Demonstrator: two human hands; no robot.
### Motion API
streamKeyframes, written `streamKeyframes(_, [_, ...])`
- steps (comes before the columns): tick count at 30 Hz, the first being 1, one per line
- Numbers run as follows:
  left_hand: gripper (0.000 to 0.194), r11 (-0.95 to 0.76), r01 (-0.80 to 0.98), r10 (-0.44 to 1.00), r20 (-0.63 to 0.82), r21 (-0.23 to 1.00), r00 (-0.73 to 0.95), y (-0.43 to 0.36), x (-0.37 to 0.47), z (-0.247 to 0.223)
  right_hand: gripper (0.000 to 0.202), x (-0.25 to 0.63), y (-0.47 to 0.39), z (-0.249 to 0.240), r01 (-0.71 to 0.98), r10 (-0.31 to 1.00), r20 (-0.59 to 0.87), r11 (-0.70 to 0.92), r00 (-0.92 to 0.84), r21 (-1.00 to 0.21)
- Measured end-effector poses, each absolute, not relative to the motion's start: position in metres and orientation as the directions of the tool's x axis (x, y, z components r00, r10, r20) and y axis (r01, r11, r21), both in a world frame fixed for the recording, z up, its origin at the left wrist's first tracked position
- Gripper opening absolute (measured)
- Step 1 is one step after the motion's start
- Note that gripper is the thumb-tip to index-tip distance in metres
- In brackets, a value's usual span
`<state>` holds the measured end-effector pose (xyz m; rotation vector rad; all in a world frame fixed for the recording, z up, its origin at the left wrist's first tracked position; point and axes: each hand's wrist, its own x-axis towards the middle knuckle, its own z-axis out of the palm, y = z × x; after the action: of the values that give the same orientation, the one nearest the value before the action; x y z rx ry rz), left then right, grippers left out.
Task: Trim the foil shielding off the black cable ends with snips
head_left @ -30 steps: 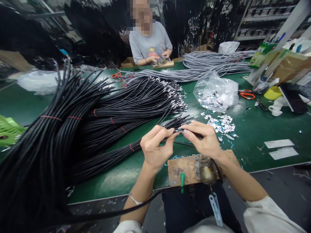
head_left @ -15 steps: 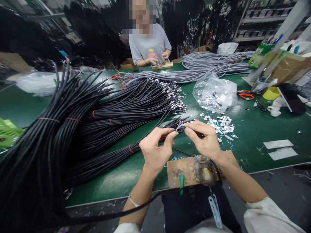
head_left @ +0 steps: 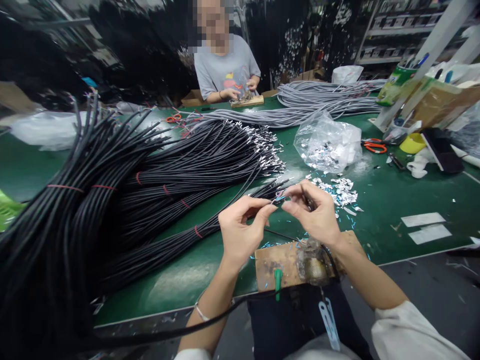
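Note:
My left hand (head_left: 243, 225) pinches the end of a black cable, where thin coloured wires (head_left: 278, 199) stick out between my two hands. Facing it, my right hand (head_left: 315, 212) has its thumb and forefinger bent close to the wire tips; whether it grips a wire is too small to tell. Below my hands lies a wooden board (head_left: 277, 265) with a worn metal fixture (head_left: 313, 262) and a green peg (head_left: 278, 282). To the left spread large bundles of black cables (head_left: 180, 165), tied with red bands, their stripped ends pointing right.
Beyond my hands are a clear plastic bag (head_left: 330, 145) of scraps, loose foil scraps (head_left: 343, 192), orange-handled scissors (head_left: 375, 146) and grey cables (head_left: 318, 97). Across the table sits a person (head_left: 225, 70) with both hands at a small wooden block (head_left: 247, 101). White strips (head_left: 423, 219) lie right.
The view has shifted slightly to the right. My right thumb has come away from the cable a little, and the blue wire between my hands shows more.

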<state>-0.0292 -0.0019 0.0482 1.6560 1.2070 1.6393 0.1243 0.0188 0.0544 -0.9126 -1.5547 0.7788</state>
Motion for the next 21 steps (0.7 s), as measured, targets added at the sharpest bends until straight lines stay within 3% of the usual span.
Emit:
streamKeyframes(7, [0.004,-0.514,0.425,0.791,0.603,0.745,-0.101,-0.002,-0.025,0.039,0.017,0.124,0.020,0.053,0.033,0.909,0.407,0.411,-0.087,-0.911])
streamKeyframes(11, [0.004,-0.536,0.398,0.795,0.604,0.744,-0.058,0.007,-0.027,0.037,0.031,0.122,0.026,0.046,-0.249,0.931,0.236,0.167,-0.279,-0.954])
streamKeyframes(13, [0.007,-0.544,0.375,0.808,0.588,0.750,-0.004,0.011,-0.027,0.037,0.033,0.120,0.028,0.043,-0.300,0.907,0.202,0.089,-0.370,-0.950])
streamKeyframes(15, [0.011,-0.531,0.381,0.823,0.568,0.757,0.019,0.012,-0.025,0.036,0.028,0.119,0.028,0.041,-0.216,0.915,0.268,0.208,-0.302,-0.954])
streamKeyframes(18, [0.013,-0.482,0.417,0.833,0.550,0.770,-0.053,0.007,-0.017,0.032,0.018,0.117,0.026,0.040,0.126,0.861,0.508,0.503,0.008,-0.855])
streamKeyframes(20, [0.014,-0.443,0.415,0.838,0.532,0.795,-0.122,0.004,-0.013,0.030,0.017,0.114,0.025,0.039,0.228,0.816,0.570,0.540,0.094,-0.810])
streamKeyframes(21, [0.015,-0.418,0.399,0.852,0.504,0.816,-0.139,0.003,-0.013,0.029,0.016,0.113,0.025,0.038,0.183,0.839,0.539,0.521,0.071,-0.834])
